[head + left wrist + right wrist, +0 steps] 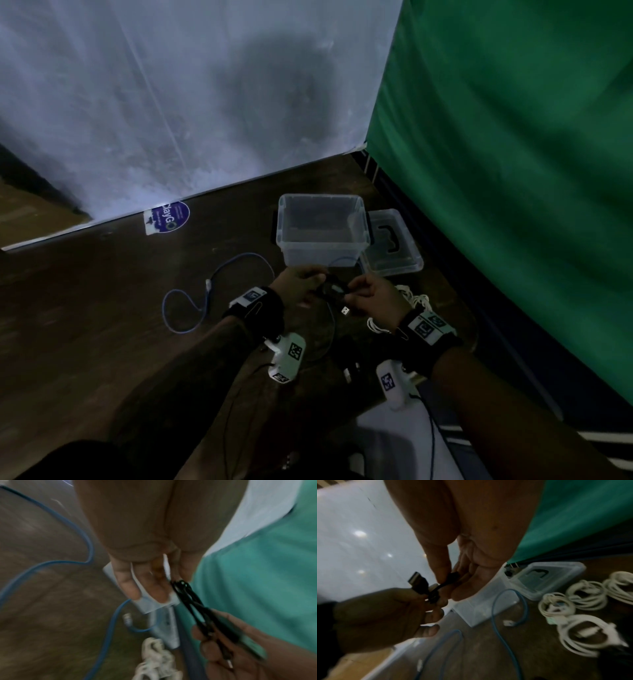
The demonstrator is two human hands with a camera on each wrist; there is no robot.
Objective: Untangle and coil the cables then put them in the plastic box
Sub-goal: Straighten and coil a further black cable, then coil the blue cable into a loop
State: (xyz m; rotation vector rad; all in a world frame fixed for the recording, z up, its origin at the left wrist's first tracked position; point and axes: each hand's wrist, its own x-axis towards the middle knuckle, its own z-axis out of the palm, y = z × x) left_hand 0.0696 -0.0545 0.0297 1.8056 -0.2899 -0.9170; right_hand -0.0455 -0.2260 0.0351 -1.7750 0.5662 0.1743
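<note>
Both hands hold the black cable [331,290] above the desk [102,308], left hand [301,286] and right hand [371,296] fingers pinched on it, mid-coiling. White cables [583,615] lie coiled; the blue cable [205,291] sprawls loose. The plastic box [322,236] looks empty. A sticker [168,217] reads "ClayGo"

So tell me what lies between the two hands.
Head view: a coiled black cable spans the gap from left hand to right hand, both gripping it; its USB plug hangs below.
</note>
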